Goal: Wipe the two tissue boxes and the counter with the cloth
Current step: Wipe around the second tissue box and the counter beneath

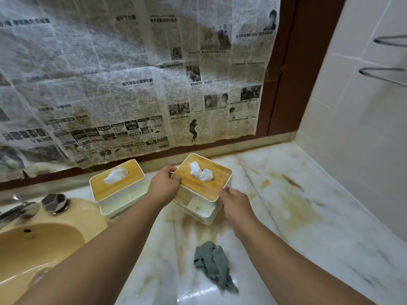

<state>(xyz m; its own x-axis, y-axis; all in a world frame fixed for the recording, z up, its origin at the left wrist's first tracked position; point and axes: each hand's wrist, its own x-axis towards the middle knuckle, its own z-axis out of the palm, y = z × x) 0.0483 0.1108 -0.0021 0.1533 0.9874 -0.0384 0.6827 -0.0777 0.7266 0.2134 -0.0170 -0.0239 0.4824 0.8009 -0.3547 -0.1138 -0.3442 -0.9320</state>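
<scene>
Two white tissue boxes with wooden lids stand on the marble counter [308, 216]. The left tissue box [119, 186] sits beside the basin, untouched. My left hand [164, 184] grips the left corner of the right tissue box [202, 186], thumb on the lid. At that box's near right corner, my right hand [236, 208] holds its side. This box looks tilted, its open front tray facing me. A crumpled grey cloth [214, 265] lies on the counter in front of me, between my forearms, with neither hand on it.
A yellow basin [44, 243] with a chrome tap [19, 211] and knob fills the left. Newspaper [132, 84] covers the mirror behind the counter. A tiled wall [363, 128] with metal rails bounds the right. Brown stains mark the counter right of the boxes.
</scene>
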